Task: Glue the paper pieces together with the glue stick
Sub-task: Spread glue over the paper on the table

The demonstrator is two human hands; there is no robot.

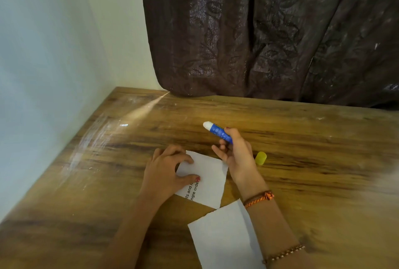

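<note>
Over the far paper [207, 180] we are gripping the glue stick [218, 131] in our right hand [236, 156], bare tip pointing far-left and raised. Our left hand [170, 169] is pressing that paper's left side with bent fingers, so the stick must come down near-left to reach it.

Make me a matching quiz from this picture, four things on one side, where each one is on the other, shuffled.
Things:
1. glue stick
2. yellow cap
3. printed paper
4. blank paper

Places:
A. under the left hand
B. nearest the camera, partly under the right forearm
C. held in the right hand
D. on the table, right of the right hand

Pairs: 1-C, 2-D, 3-A, 4-B
</note>
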